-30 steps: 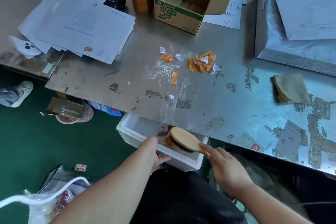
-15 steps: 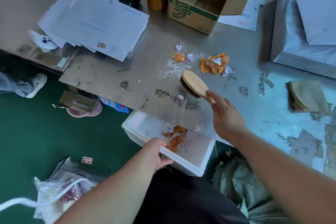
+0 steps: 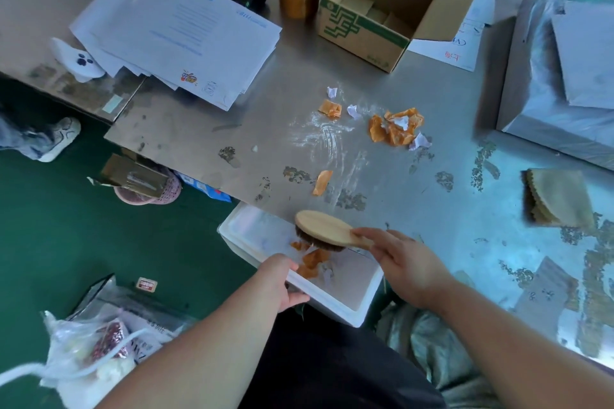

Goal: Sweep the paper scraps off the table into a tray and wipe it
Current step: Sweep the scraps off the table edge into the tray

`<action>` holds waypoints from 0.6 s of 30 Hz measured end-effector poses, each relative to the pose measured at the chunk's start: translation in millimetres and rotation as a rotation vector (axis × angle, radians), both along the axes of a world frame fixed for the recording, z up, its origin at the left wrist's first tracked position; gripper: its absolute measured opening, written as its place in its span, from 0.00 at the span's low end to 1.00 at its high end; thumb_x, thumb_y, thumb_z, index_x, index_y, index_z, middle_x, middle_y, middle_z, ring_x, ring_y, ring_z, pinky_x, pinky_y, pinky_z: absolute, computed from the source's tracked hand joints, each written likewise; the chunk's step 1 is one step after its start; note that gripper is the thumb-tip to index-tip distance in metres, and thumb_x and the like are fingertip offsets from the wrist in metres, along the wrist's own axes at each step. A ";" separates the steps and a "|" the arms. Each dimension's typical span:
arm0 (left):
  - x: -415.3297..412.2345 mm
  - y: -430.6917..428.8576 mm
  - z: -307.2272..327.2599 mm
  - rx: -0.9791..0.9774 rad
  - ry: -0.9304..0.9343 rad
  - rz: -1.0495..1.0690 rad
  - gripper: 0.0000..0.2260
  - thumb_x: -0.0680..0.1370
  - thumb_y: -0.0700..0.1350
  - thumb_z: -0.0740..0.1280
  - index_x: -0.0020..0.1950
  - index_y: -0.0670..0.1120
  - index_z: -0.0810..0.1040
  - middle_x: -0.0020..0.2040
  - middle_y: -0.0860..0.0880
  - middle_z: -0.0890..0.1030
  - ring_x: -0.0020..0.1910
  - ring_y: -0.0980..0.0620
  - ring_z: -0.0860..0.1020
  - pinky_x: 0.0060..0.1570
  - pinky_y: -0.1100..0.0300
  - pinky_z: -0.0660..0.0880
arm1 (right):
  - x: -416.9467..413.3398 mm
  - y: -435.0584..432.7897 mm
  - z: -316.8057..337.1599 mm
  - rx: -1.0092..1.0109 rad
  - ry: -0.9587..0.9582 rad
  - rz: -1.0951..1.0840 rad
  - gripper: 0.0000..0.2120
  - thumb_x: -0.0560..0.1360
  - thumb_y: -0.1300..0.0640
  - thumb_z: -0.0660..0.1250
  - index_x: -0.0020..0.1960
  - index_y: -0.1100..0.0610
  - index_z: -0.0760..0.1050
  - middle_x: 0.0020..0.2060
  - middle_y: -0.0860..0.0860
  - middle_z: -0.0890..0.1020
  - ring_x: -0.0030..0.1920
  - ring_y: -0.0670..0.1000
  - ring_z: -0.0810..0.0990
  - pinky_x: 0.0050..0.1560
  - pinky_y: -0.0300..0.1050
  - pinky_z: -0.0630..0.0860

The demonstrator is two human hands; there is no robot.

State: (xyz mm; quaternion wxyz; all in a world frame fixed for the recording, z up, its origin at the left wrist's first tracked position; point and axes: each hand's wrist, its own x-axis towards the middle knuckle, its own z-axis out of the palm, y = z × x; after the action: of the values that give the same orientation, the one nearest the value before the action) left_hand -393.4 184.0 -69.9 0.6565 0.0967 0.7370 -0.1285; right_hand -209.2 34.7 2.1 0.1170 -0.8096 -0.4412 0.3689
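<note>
Paper scraps [image 3: 395, 126] partly swept into a white tray [image 3: 332, 302].
A wooden brush [image 3: 324, 231] is gripped by the right hand [image 3: 403, 262], the tray rim by the left hand [image 3: 282, 282]; scraps are left on the table [image 3: 232, 116], the cloth [image 3: 558, 197] unused.

White foam tray [image 3: 352, 307] at the left fingers [image 3: 286, 267] holds orange scraps [image 3: 312, 264] — more scraps [image 3: 395, 126] lie well beyond the right fingers [image 3: 368, 234] and their brush [image 3: 324, 226]
</note>
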 end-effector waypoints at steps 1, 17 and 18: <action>0.5 0.2 -0.3 0.006 0.000 0.006 0.07 0.80 0.36 0.67 0.56 0.35 0.75 0.57 0.35 0.77 0.54 0.31 0.80 0.51 0.33 0.82 | 0.4 -1.4 1.5 0.010 -0.001 0.010 0.20 0.84 0.52 0.57 0.70 0.32 0.68 0.50 0.41 0.77 0.48 0.46 0.77 0.51 0.48 0.75; 8.8 8.8 0.5 -0.018 -0.021 0.122 0.04 0.80 0.34 0.65 0.52 0.33 0.73 0.48 0.36 0.76 0.51 0.32 0.81 0.59 0.33 0.79 | 105.6 131.0 0.9 0.128 -0.296 -0.198 0.21 0.84 0.54 0.54 0.76 0.42 0.64 0.68 0.59 0.73 0.64 0.65 0.73 0.60 0.59 0.71; 9.7 9.2 0.5 -0.022 -0.019 0.135 0.03 0.80 0.33 0.64 0.51 0.33 0.73 0.47 0.36 0.76 0.49 0.33 0.81 0.57 0.33 0.79 | 114.8 142.0 0.9 0.113 -0.305 -0.198 0.21 0.84 0.54 0.54 0.76 0.42 0.64 0.66 0.60 0.74 0.63 0.66 0.73 0.61 0.59 0.71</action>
State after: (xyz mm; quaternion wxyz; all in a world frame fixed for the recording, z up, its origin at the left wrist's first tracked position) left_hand -383.8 193.2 -69.4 0.6716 0.0408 0.7341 -0.0913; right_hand -94.3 176.6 3.0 0.1300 -0.8877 -0.3921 0.2033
